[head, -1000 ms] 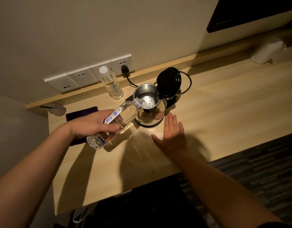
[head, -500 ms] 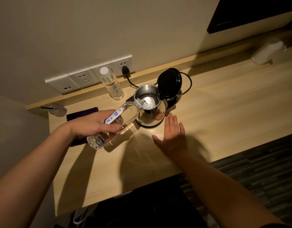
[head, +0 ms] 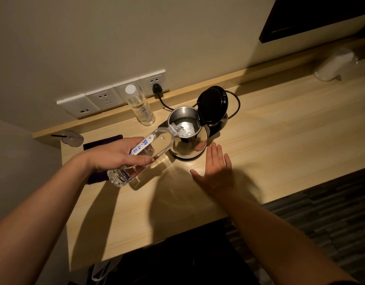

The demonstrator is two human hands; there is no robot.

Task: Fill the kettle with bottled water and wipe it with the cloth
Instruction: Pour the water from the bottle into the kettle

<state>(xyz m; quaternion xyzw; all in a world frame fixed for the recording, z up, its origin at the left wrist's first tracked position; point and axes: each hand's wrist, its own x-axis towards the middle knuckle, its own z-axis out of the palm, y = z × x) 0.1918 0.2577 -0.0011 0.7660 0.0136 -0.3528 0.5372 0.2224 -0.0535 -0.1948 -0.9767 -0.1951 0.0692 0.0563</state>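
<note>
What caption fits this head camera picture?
Left hand tips a water bottle into the open kettle; right hand lies flat.

Dim, warm yellowish light falls from above and behind the viewer, casting long soft arm shadows across the wooden desk at lower centre. The steel kettle carries bright glare. Frame edges bow from wide-angle distortion; the forearms at the bottom corners look blurred.

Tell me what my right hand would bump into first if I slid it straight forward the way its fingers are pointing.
Most likely the kettle. Your right hand lies flat on the desk, fingertips aimed at the kettle's lower right side with only a small gap visible. Depth is hard to judge, so it might merely graze the base.
</note>
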